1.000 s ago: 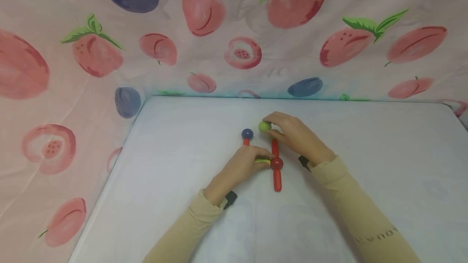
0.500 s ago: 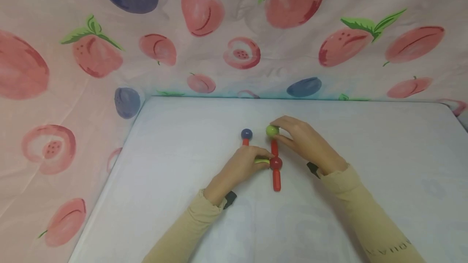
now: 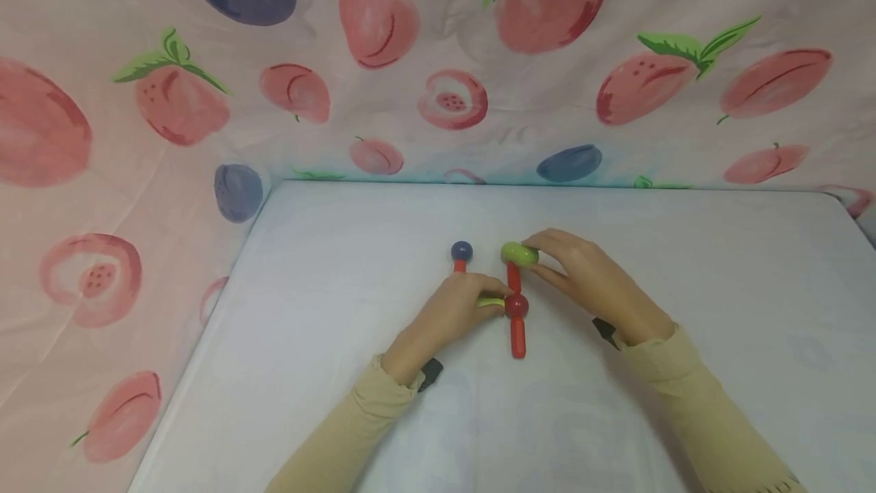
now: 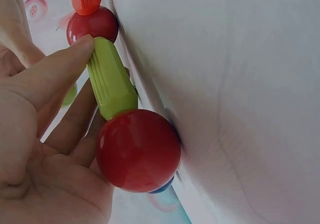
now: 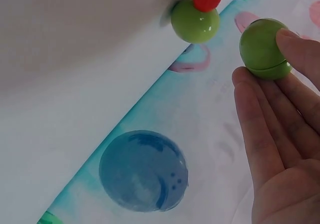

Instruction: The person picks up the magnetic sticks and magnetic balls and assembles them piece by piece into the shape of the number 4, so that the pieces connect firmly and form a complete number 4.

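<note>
My left hand (image 3: 455, 314) pinches a light green rod (image 4: 111, 78) between thumb and fingers. The rod joins a large red ball (image 4: 138, 151) to another red ball (image 3: 516, 306). From that second ball, one red rod (image 3: 518, 338) points toward me and another red rod (image 3: 513, 278) points away, ending in a green ball (image 5: 195, 21). My right hand (image 3: 591, 280) holds a loose green ball (image 5: 265, 48) at its fingertips; a gap separates it from the attached one in the right wrist view. A blue ball (image 3: 461, 251) tops a further red rod (image 3: 460, 267), partly behind my left hand.
The pieces are on a white table (image 3: 650, 402). Fruit-patterned cloth (image 3: 383, 120) rises along its back edge and left side. Dark wrist cameras (image 3: 432, 375) sit at both sleeves.
My right hand has moved right and toward me, holding its green ball, and the attached green ball now shows beside it. My left hand keeps its place on the rod.
</note>
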The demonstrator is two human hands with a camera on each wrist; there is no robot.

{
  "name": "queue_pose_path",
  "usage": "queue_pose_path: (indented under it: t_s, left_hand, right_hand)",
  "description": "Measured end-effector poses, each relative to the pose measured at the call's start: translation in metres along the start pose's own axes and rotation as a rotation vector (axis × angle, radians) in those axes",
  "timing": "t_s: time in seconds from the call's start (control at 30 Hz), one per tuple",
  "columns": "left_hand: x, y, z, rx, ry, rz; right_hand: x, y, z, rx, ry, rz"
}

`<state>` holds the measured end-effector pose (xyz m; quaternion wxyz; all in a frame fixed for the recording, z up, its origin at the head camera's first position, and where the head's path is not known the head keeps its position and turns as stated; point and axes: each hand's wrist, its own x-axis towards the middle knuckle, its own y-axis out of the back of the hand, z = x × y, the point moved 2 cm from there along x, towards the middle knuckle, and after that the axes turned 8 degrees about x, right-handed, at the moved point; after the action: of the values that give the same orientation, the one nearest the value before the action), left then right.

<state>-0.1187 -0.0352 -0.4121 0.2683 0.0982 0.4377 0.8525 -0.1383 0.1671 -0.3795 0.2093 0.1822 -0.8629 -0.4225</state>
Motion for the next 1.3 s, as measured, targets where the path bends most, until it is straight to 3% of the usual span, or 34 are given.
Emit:
queue_pose_path:
  t_s: [0.33, 0.6, 0.8, 1.03, 1.3]
  left_hand:
    - [0.001, 0.0, 0.001, 0.041, -0.008, 0.011]
    - [0.0, 0.004, 0.006, 0.098, -0.054, 0.033]
    - [-0.002, 0.005, 0.011, 0.144, -0.138, 0.016]
    - [-0.001, 0.002, 0.015, 0.185, -0.211, -0.004]
    - [-0.001, -0.003, 0.018, 0.315, -0.322, -0.004]
  right_hand:
    - [-0.016, 0.003, 0.003, -0.016, 0.035, 0.015]
    - [-0.029, 0.004, 0.001, -0.021, -0.008, -0.005]
    - [-0.039, 0.003, 0.004, -0.018, 0.006, -0.01]
    - [-0.049, 0.001, 0.007, -0.03, 0.084, 0.017]
    - [-0.061, -0.004, 0.011, -0.027, 0.085, 0.008]
